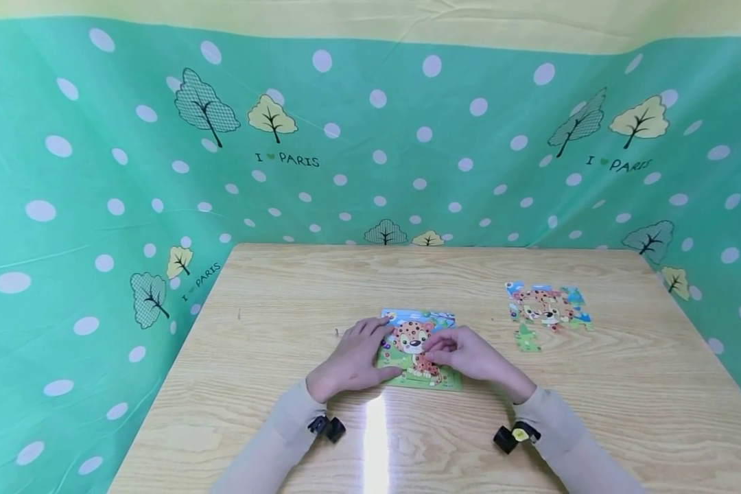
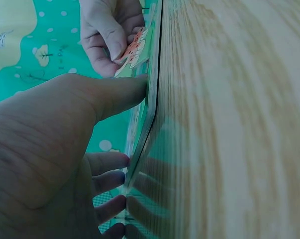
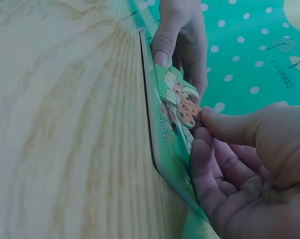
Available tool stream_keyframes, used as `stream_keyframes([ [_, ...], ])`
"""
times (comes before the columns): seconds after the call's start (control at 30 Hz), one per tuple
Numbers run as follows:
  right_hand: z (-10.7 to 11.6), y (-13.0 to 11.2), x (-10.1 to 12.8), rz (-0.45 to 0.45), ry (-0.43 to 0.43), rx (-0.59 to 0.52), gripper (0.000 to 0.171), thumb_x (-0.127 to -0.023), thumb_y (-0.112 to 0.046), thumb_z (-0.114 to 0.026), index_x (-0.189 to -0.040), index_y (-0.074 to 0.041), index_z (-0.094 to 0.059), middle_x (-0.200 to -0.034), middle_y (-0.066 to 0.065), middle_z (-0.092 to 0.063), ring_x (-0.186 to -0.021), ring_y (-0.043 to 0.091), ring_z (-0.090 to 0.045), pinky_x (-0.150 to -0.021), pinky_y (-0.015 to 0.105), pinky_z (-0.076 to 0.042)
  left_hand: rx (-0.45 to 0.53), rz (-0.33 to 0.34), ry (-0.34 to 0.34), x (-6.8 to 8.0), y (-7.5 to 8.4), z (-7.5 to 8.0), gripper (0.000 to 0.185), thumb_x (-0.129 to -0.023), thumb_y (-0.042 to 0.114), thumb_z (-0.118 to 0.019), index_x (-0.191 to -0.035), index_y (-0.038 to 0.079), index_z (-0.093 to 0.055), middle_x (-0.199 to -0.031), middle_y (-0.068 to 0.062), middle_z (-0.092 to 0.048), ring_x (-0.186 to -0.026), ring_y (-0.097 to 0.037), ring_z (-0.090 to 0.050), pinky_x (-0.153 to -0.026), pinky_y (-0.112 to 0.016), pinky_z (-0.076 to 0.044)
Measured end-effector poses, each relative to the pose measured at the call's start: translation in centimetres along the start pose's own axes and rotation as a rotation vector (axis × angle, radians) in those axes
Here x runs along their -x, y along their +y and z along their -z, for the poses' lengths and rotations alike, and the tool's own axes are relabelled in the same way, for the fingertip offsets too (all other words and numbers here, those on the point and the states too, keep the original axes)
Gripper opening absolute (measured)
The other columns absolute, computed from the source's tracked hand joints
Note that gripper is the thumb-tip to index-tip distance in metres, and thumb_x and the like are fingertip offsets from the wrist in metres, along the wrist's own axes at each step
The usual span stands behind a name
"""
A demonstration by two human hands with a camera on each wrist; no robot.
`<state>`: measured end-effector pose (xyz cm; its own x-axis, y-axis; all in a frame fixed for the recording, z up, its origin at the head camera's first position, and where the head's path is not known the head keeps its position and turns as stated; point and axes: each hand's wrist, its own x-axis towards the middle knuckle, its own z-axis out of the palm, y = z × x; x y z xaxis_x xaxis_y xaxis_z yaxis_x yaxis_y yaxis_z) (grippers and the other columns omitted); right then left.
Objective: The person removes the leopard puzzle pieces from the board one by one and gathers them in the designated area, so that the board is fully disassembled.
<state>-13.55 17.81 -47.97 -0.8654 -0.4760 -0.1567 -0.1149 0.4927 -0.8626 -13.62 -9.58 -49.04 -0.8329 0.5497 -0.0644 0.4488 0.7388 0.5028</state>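
A leopard picture puzzle board (image 1: pixel 421 320) lies flat on the wooden table (image 1: pixel 272 295), in front of me at the middle. My left hand (image 1: pixel 350 358) rests on the board's left side with straight fingers. In the left wrist view its thumb (image 2: pixel 117 94) presses the board's edge (image 2: pixel 150 112). My right hand (image 1: pixel 471 354) is over the board's right side. In the right wrist view its thumb and forefinger (image 3: pixel 224 127) pinch a puzzle piece (image 3: pixel 181 101) with orange spots, tilted up off the board (image 3: pixel 162 142).
A second leopard puzzle (image 1: pixel 546 304), put together without a frame, lies at the right of the table, with a loose green piece (image 1: pixel 527 339) just in front of it. A green dotted cloth (image 1: pixel 99 206) hangs round the table on three sides.
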Motion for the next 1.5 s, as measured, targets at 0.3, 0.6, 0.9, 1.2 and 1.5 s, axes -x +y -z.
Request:
stream_keyframes([
  [0.3,0.0,0.1,-0.1,-0.056,0.038,-0.017,0.017,-0.103,-0.019,-0.071,-0.113,-0.007,-0.078,-0.101,0.005,-0.073,-0.091,0.017,-0.066,-0.075,0.024,-0.055,0.0,-0.012,-0.001,0.0,-0.1,0.0,0.085,-0.095,0.054,-0.073,-0.162,0.009,-0.044,-0.172,-0.011,-0.036,-0.158,-0.039,-0.033,-0.128,-0.063,-0.03],
  [0.6,0.2,0.1,0.2,-0.061,0.047,-0.017,0.024,-0.1,-0.025,-0.075,-0.115,-0.007,-0.079,-0.1,0.005,-0.075,-0.088,0.017,-0.068,-0.071,0.024,-0.055,-0.007,-0.013,-0.003,-0.1,-0.2,-0.1,0.086,-0.095,0.054,-0.073,-0.162,0.01,-0.044,-0.172,-0.011,-0.037,-0.157,-0.039,-0.034,-0.128,-0.062,-0.031],
  [0.9,1.0,0.8,0.6,-0.081,0.073,-0.038,0.024,-0.098,-0.026,-0.078,-0.113,-0.008,-0.079,-0.096,0.005,-0.078,-0.079,0.017,-0.069,-0.065,0.025,-0.056,-0.005,-0.021,0.001,0.0,-0.2,-0.1,0.086,-0.095,0.055,-0.073,-0.162,0.01,-0.044,-0.172,-0.01,-0.037,-0.158,-0.038,-0.034,-0.128,-0.063,-0.031],
  [1.2,2.0,1.2,1.2,-0.099,0.116,-0.035,0.021,-0.102,-0.021,-0.073,-0.116,-0.006,-0.079,-0.099,0.006,-0.079,-0.077,0.017,-0.068,-0.064,0.027,-0.058,0.001,-0.015,-0.007,0.0,-0.2,0.0,0.085,-0.095,0.054,-0.073,-0.162,0.01,-0.044,-0.172,-0.011,-0.036,-0.158,-0.039,-0.033,-0.128,-0.063,-0.03],
  [1.5,3.0,1.7,1.8,-0.124,0.141,-0.059,0.028,-0.102,-0.021,-0.073,-0.123,-0.003,-0.076,-0.101,0.007,-0.079,-0.074,0.015,-0.065,-0.061,0.026,-0.055,-0.004,-0.015,-0.006,0.0,-0.1,0.0,0.085,-0.095,0.054,-0.074,-0.162,0.01,-0.044,-0.172,-0.01,-0.036,-0.158,-0.038,-0.034,-0.128,-0.063,-0.031],
])
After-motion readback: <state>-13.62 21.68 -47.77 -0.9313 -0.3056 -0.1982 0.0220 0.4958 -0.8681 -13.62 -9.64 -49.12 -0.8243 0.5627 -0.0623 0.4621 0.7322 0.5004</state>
